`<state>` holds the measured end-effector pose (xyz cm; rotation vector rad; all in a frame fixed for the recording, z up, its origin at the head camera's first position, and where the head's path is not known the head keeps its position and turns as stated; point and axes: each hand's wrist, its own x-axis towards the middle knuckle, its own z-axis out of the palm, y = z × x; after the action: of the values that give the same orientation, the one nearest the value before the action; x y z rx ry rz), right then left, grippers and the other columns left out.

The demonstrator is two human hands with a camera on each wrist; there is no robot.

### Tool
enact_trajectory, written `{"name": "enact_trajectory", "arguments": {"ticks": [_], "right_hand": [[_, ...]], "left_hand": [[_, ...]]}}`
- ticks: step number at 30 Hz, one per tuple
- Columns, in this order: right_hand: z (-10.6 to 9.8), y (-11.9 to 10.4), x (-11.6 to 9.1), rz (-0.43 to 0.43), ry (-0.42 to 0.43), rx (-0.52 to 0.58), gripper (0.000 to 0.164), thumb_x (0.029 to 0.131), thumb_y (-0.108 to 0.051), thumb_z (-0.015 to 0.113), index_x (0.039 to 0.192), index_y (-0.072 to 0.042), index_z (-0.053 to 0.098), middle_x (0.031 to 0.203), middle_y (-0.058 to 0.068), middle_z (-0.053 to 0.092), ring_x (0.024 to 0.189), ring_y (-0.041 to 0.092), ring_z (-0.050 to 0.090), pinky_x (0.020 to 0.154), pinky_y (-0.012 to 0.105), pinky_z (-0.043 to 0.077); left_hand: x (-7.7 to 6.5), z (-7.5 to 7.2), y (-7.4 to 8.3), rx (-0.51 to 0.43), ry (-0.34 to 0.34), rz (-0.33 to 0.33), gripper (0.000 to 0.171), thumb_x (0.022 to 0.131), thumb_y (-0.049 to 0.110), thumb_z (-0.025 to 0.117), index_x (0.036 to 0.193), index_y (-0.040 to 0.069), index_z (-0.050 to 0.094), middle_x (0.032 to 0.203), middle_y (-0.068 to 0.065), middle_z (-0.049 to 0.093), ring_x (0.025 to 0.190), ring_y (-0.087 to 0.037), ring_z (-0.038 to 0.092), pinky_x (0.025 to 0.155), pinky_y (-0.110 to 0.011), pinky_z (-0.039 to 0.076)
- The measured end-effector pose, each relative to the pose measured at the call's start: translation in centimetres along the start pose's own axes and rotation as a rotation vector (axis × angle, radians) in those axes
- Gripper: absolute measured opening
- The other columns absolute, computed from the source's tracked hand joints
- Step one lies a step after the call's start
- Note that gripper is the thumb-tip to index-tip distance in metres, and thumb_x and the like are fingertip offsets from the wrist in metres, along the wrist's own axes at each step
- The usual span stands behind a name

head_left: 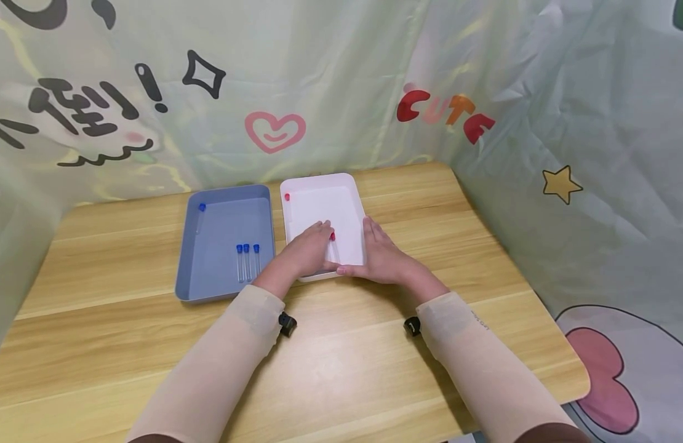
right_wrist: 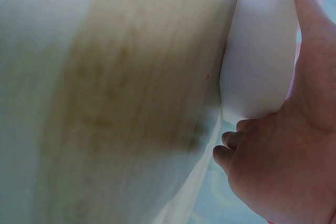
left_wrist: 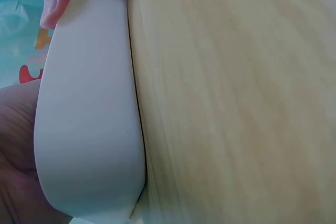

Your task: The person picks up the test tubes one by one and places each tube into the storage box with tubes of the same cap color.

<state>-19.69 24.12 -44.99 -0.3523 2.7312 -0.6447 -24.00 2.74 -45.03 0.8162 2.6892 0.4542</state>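
Observation:
A white tray (head_left: 325, 203) lies at the table's middle with two red-capped tubes in it, one at the far left corner (head_left: 287, 198) and one (head_left: 333, 237) beside my left fingertips. My left hand (head_left: 307, 251) lies over the tray's near left rim, fingers inside and palm (left_wrist: 16, 145) against the outer wall (left_wrist: 89, 119). My right hand (head_left: 377, 253) holds the near right corner. Its thumb (right_wrist: 307, 35) runs along the front wall (right_wrist: 257, 51), and its fingers curl round the side.
A blue tray (head_left: 225, 215) sits just left of the white one, with three blue-capped tubes (head_left: 247, 259) near its front and one (head_left: 200, 214) at the far left. A printed curtain closes in the wooden table (head_left: 347, 357) at the back and right.

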Motion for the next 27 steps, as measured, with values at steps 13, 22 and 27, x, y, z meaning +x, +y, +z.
{"name": "enact_trajectory", "arguments": {"ticks": [13, 22, 27], "right_hand": [[-0.20, -0.36, -0.11, 0.005, -0.004, -0.009, 0.137, 0.094, -0.069, 0.072, 0.169, 0.009, -0.011, 0.181, 0.028, -0.009, 0.172, 0.041, -0.002, 0.141, 0.055, 0.010], [0.02, -0.14, 0.01, 0.001, 0.000, -0.017, 0.136, 0.094, -0.070, 0.071, 0.168, 0.010, -0.011, 0.181, 0.029, -0.008, 0.172, 0.042, -0.002, 0.141, 0.055, 0.010], [0.00, -0.16, -0.01, 0.001, -0.004, -0.016, 0.136, 0.094, -0.069, 0.072, 0.168, 0.010, -0.011, 0.181, 0.029, -0.008, 0.172, 0.041, -0.003, 0.142, 0.054, 0.008]], "left_hand": [[0.13, 0.21, -0.33, -0.003, -0.003, -0.002, 0.097, 0.093, 0.047, 0.086, 0.164, -0.003, 0.042, 0.179, -0.020, 0.031, 0.169, -0.035, 0.027, 0.139, -0.045, 0.025], [-0.01, 0.08, -0.21, -0.008, -0.018, -0.001, 0.096, 0.094, 0.046, 0.085, 0.164, -0.003, 0.040, 0.179, -0.020, 0.029, 0.169, -0.036, 0.025, 0.140, -0.045, 0.023], [-0.08, 0.14, -0.27, -0.004, -0.016, 0.010, 0.095, 0.095, 0.047, 0.084, 0.164, -0.003, 0.042, 0.179, -0.020, 0.029, 0.169, -0.035, 0.026, 0.140, -0.045, 0.023]]}}
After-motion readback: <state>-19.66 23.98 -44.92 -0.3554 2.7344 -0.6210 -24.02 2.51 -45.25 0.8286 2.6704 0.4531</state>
